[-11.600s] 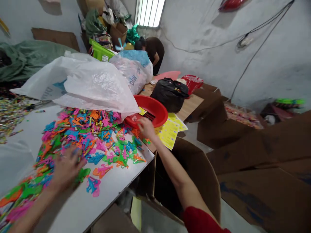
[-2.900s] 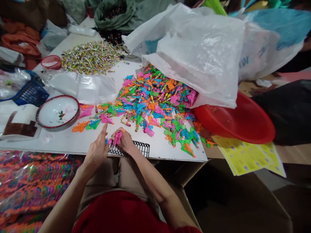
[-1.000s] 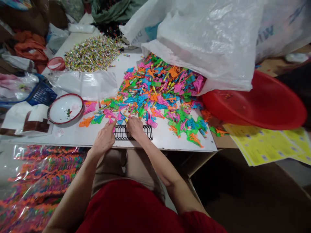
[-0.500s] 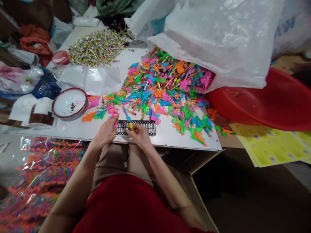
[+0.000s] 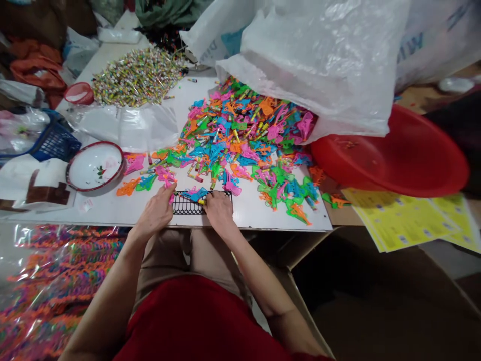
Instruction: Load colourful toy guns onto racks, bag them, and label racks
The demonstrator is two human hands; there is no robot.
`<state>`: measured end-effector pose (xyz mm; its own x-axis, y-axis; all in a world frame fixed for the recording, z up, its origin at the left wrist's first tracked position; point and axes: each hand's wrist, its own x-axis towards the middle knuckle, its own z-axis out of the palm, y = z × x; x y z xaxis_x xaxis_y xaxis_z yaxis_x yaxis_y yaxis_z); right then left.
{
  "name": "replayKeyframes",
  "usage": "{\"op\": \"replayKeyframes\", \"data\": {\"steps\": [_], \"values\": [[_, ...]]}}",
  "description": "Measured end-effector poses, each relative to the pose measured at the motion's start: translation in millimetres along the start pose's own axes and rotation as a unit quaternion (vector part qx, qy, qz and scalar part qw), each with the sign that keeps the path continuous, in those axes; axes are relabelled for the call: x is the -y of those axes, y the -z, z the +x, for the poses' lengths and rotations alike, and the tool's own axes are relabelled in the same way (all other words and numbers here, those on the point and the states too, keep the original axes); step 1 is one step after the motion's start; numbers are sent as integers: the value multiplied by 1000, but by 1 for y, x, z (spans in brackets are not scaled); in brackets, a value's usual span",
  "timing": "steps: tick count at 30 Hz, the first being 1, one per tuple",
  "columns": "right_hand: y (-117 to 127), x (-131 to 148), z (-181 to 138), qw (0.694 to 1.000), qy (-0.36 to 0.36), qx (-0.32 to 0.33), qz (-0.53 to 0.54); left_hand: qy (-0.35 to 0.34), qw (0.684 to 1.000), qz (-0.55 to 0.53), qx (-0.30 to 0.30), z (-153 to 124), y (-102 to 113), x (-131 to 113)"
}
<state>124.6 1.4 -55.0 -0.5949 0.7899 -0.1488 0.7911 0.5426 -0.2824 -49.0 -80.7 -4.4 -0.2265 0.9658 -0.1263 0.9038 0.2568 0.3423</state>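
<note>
A black wire rack (image 5: 187, 207) lies on the table's front edge, between my two hands. My right hand (image 5: 220, 208) is closed at the rack's right part, gripping a blue plastic toy (image 5: 198, 193) with a yellow-ended tube (image 5: 203, 201). This toy lies slantwise over the rack's upper side. At the left end of the rack, my left hand (image 5: 157, 208) has its fingertips pinched on a pink plastic toy (image 5: 172, 196), partly hidden by the fingers. Just beyond the rack spreads a heap of pink, blue, green and orange plastic toys (image 5: 225, 135).
A white bowl with a red rim (image 5: 69, 173) and a blue basket (image 5: 62, 143) stand left. Behind are a heap of small tubes (image 5: 139, 75) and a large white sack (image 5: 319, 60). Right are a red basin (image 5: 421, 160) and yellow printed sheets (image 5: 398, 220).
My right hand has lowered the blue toy from an upright tilt to lying across the rack. My left hand stays at the rack's left end. The whole view has shifted slightly.
</note>
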Motion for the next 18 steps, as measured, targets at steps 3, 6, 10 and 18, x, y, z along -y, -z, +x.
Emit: {"op": "replayKeyframes", "data": {"steps": [3, 6, 10, 18], "values": [[2, 3, 2, 999, 24, 0, -22, 4, 1000, -10, 3, 0, 0, -1], [1, 4, 1, 999, 7, -9, -36, 1, 1000, -20, 6, 0, 1, -1], [-6, 6, 2, 999, 43, 21, -18, 9, 1000, -16, 2, 1, 0, -3], [-4, 7, -9, 944, -20, -71, 321, -15, 1000, -8, 9, 2, 1, 2]]}}
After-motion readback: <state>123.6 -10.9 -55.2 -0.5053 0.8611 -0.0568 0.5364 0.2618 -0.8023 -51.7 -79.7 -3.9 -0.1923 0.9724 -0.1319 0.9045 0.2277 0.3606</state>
